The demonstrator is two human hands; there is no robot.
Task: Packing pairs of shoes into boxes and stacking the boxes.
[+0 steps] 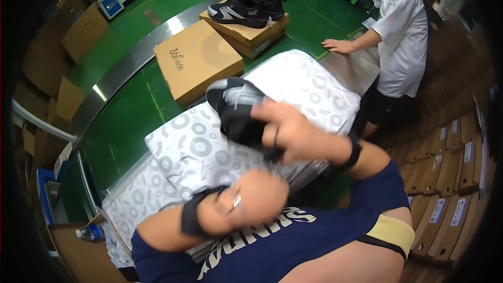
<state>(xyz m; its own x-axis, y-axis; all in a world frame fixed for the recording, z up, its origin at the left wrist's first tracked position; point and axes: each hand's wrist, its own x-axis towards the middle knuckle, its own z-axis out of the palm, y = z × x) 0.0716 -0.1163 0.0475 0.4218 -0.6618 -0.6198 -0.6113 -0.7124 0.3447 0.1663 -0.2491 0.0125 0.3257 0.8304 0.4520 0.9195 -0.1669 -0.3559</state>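
A black shoe with a grey patch (238, 106) is held above a stack of white wrapping paper printed with grey rings (188, 131). My right hand (298, 131) grips the shoe from its right side, its fingers on the upper, smeared by motion. My left hand (257, 196) is near the shoe's close end, over the paper's front edge. Motion blurs it and its fingers are hidden, so I cannot tell whether it touches the shoe. Dark bands circle both my wrists.
A closed brown shoebox (196, 60) lies beyond the paper. Behind it, a pair of black shoes (243, 10) rests on another box (257, 34). A green conveyor (126, 118) runs alongside. A person in white (403, 36) stands at far right. Stacked shoeboxes (445, 220) fill the right side.
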